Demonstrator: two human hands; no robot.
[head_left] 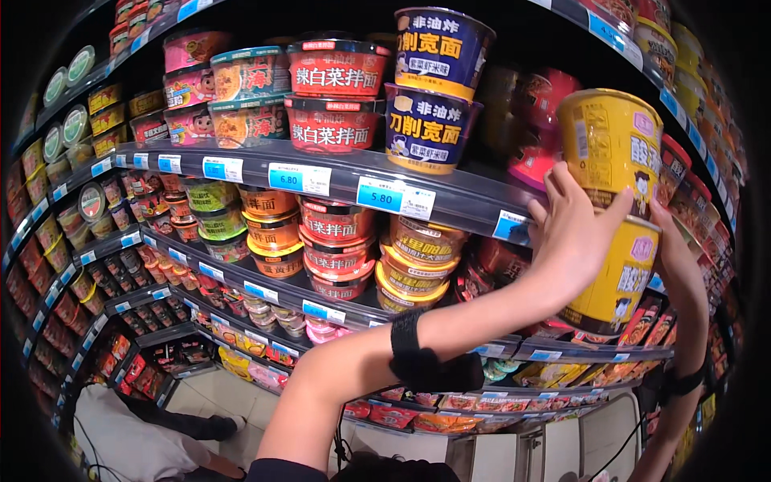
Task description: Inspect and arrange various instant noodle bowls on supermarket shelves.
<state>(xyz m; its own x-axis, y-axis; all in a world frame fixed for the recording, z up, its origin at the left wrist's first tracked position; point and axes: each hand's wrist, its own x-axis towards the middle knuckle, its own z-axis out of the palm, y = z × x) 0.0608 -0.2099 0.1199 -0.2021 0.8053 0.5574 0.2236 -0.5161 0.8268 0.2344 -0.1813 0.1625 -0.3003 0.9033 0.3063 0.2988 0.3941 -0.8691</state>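
Two tall yellow noodle cups are stacked in front of the shelves at the right: an upper cup (609,145) and a lower cup (621,275). My left hand (572,233) reaches up from the lower middle and grips the stack from its left side, around where the two cups meet. My right hand (673,249) presses against the stack's right side, mostly hidden behind the cups. A black band sits on each wrist.
Grey shelves (337,173) with blue price tags hold stacked noodle bowls: red ones (333,96), dark blue ones (434,88), orange ones (273,229). Lower shelves carry flat packets (450,402). A person in light clothes crouches at lower left (136,438).
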